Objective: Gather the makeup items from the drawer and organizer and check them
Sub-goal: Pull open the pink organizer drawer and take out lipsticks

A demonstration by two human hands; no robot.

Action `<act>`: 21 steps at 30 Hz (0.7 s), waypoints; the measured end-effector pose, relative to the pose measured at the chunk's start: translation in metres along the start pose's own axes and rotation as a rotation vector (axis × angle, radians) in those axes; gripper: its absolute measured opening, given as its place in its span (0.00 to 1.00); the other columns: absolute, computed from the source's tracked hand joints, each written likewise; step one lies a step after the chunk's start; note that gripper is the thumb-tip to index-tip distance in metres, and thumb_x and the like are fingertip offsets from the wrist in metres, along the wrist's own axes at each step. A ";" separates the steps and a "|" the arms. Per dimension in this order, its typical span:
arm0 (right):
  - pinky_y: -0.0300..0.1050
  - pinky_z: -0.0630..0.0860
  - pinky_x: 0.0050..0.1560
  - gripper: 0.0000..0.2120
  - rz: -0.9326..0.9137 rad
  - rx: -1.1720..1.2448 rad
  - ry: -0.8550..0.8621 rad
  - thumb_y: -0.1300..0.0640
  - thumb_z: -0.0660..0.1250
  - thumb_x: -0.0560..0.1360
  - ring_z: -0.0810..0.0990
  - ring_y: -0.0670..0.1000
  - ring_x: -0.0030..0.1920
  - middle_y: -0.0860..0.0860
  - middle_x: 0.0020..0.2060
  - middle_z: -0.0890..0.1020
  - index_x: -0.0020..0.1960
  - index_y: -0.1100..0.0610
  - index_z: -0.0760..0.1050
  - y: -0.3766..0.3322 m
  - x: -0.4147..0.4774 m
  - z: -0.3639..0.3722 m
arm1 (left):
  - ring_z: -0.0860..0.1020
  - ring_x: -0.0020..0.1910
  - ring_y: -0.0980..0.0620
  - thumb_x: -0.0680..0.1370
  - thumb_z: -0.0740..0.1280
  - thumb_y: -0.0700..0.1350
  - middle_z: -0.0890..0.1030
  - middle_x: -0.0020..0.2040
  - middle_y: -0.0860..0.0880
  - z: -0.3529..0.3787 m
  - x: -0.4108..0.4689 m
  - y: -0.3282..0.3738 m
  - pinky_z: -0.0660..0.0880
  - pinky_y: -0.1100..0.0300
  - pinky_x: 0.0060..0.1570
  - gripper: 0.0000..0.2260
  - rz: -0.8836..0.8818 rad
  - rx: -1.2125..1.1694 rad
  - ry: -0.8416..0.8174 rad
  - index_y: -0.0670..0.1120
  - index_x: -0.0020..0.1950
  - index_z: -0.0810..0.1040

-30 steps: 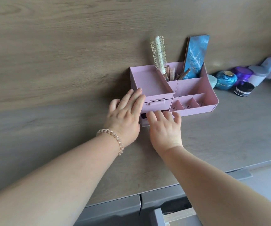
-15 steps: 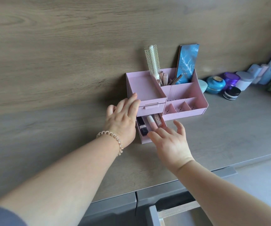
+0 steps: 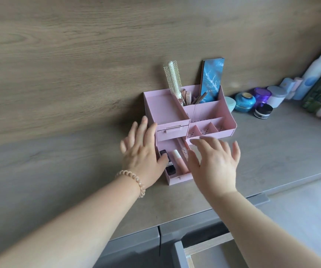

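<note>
A pink organizer (image 3: 165, 109) stands on the counter against the wooden wall. Its lower drawer (image 3: 179, 177) is pulled far out. Inside lie a black lipstick (image 3: 170, 168), a pale pink tube (image 3: 179, 160) and a slim pink tube (image 3: 183, 149). My left hand (image 3: 142, 151) rests against the organizer's left side, fingers spread, thumb touching the black lipstick. My right hand (image 3: 215, 163) hovers open just right of the drawer, holding nothing. The back compartments hold a white round hairbrush (image 3: 173, 78), a blue palette (image 3: 211, 78) and several small sticks.
Right of the organizer stand a teal jar (image 3: 245, 102), a purple jar (image 3: 262, 94), a black-lidded jar (image 3: 263, 111), a white jar (image 3: 276, 95) and several bottles (image 3: 314, 74) along the wall. A cabinet drawer (image 3: 204, 250) is open below the counter edge.
The lower pink drawer has slid out from nearly shut to far open, baring the items inside. My right hand has let go of its front and lifted, fingers spread.
</note>
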State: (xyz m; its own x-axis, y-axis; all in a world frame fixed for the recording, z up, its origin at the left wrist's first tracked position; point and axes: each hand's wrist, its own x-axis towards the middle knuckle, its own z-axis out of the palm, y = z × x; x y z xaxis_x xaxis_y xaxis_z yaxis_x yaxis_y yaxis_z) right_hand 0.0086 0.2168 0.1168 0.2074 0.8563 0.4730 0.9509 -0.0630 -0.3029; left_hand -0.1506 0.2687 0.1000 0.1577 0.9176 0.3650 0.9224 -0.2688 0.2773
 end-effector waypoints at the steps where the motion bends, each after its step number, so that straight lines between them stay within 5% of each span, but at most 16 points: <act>1: 0.62 0.53 0.68 0.22 0.035 -0.045 -0.089 0.39 0.53 0.71 0.74 0.58 0.58 0.50 0.56 0.80 0.47 0.48 0.81 -0.001 0.009 0.001 | 0.54 0.75 0.45 0.66 0.67 0.56 0.57 0.77 0.49 -0.001 -0.006 0.005 0.55 0.47 0.65 0.35 -0.033 -0.030 0.020 0.53 0.71 0.60; 5: 0.64 0.40 0.67 0.23 -0.051 -0.297 -0.390 0.37 0.52 0.77 0.57 0.58 0.72 0.50 0.64 0.73 0.50 0.48 0.82 -0.006 0.020 0.022 | 0.47 0.76 0.45 0.66 0.66 0.58 0.54 0.77 0.48 -0.001 -0.012 0.023 0.52 0.45 0.68 0.25 -0.097 0.000 -0.193 0.54 0.61 0.68; 11: 0.66 0.38 0.70 0.28 -0.021 -0.433 -0.546 0.39 0.45 0.79 0.47 0.59 0.75 0.53 0.63 0.73 0.61 0.53 0.75 -0.020 0.029 0.028 | 0.43 0.76 0.43 0.66 0.66 0.59 0.55 0.75 0.46 0.008 0.012 0.026 0.51 0.43 0.67 0.24 -0.212 0.084 -0.462 0.54 0.59 0.71; 18: 0.65 0.37 0.70 0.23 -0.005 -0.389 -0.546 0.43 0.49 0.79 0.48 0.58 0.75 0.52 0.61 0.75 0.57 0.54 0.77 -0.023 0.027 0.031 | 0.52 0.73 0.42 0.66 0.67 0.57 0.63 0.67 0.47 0.010 0.008 0.028 0.57 0.46 0.62 0.18 -0.295 0.026 -0.390 0.57 0.53 0.70; 21: 0.62 0.41 0.72 0.20 0.014 -0.313 -0.455 0.43 0.52 0.78 0.57 0.57 0.71 0.51 0.57 0.76 0.53 0.52 0.78 -0.020 0.021 0.028 | 0.62 0.59 0.46 0.62 0.69 0.55 0.66 0.58 0.51 0.006 -0.001 0.031 0.60 0.52 0.51 0.19 -0.243 -0.009 -0.253 0.56 0.51 0.70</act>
State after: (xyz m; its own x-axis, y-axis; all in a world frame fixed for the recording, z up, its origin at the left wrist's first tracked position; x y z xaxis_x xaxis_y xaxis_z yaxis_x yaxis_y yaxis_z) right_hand -0.0120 0.2502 0.1096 0.1661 0.9851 0.0447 0.9861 -0.1657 -0.0130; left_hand -0.1202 0.2616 0.1025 0.0176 0.9983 0.0558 0.9407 -0.0354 0.3374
